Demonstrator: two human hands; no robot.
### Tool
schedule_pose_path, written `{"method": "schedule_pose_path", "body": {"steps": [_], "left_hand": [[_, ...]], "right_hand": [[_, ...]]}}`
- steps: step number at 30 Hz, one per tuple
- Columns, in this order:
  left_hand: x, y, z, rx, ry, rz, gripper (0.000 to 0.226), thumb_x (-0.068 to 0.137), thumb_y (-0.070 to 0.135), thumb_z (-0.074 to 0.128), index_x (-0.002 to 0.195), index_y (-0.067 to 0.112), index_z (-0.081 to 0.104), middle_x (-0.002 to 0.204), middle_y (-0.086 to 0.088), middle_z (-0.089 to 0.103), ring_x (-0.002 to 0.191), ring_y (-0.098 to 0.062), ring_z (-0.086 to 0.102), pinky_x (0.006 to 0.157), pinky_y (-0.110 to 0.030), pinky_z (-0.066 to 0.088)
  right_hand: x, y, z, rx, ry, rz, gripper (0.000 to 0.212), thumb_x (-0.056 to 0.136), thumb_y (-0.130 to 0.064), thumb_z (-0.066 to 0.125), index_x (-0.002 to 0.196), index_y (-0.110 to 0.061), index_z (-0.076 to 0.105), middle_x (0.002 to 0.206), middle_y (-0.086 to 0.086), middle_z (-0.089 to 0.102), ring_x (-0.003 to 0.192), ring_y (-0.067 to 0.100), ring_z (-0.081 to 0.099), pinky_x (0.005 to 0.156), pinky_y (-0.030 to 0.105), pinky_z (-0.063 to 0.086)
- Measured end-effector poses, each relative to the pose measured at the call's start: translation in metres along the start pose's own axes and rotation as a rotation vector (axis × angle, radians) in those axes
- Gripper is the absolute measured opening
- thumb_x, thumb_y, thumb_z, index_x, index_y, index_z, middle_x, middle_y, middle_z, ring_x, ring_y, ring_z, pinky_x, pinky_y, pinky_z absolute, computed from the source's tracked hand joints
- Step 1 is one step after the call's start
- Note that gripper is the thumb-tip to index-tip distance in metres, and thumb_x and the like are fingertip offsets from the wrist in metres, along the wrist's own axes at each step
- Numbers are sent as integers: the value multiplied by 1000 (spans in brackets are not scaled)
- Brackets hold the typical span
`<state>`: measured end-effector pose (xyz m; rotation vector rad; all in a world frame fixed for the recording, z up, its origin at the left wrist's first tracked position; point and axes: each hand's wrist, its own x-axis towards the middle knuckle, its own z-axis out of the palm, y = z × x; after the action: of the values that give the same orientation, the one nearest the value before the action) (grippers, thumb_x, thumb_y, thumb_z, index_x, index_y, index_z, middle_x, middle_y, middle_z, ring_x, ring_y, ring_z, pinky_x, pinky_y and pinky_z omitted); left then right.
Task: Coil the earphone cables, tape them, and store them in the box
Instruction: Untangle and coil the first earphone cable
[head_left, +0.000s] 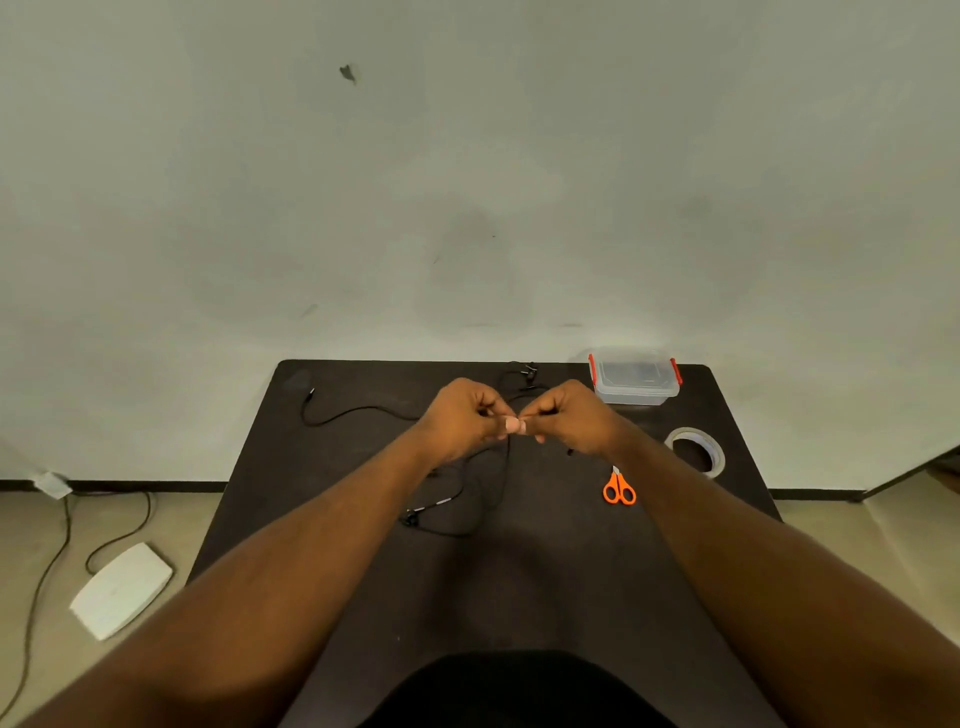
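The black table (519, 597) is the biggest thing here. The clear box (635, 382) with red clips sits at two o'clock, lid on. The tape roll (696, 451) lies flat at three o'clock, and the orange scissors (619, 488) are just inside it, blades pointing away from me.

My left hand (460, 418) and right hand (571, 415) are up over the middle, both pinched shut on the black earphone cable (506, 483) — thumbs almost touching. Most of the cable hangs and lies loose below, running mostly near to far, with one end snaking off to ten o'clock.

I think I am starting the coil. I should make small, even loops and keep the pinch tight so nothing slips.
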<state>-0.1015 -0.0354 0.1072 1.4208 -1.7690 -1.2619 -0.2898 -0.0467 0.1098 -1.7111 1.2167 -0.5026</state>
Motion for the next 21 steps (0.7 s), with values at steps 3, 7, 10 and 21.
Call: {"method": "schedule_pose_path", "body": {"steps": [3, 7, 10, 21], "left_hand": [[5, -1, -19, 254, -50, 63, 4, 79, 15, 77, 81, 12, 74, 77, 5, 71, 68, 3, 61, 63, -10, 46], [9, -9, -57, 294, 38, 38, 9, 80, 15, 76, 86, 8, 75, 88, -5, 75, 83, -14, 68, 65, -4, 46], [13, -7, -69, 314, 38, 55, 11, 80, 18, 77, 86, 9, 77, 89, -6, 75, 87, -13, 69, 74, -11, 49], [15, 11, -54, -152, 262, 96, 13, 90, 8, 64, 79, 15, 66, 69, -1, 64, 54, -2, 58, 59, -20, 49]], "right_hand": [[-4, 7, -3, 33, -5, 82, 10, 82, -23, 74, 83, -13, 77, 61, 4, 63, 45, 9, 44, 42, 21, 35], [-13, 22, -20, 103, 16, 112, 9, 84, -19, 72, 80, -11, 75, 58, 4, 63, 40, 9, 46, 40, 20, 40], [-13, 19, -25, 137, -42, 101, 9, 85, -17, 71, 79, -10, 75, 61, 7, 66, 44, 13, 54, 43, 23, 48], [-27, -31, -13, 843, -396, 21, 24, 81, -26, 71, 94, -6, 74, 89, 15, 74, 79, 23, 73, 70, 34, 60]]}}
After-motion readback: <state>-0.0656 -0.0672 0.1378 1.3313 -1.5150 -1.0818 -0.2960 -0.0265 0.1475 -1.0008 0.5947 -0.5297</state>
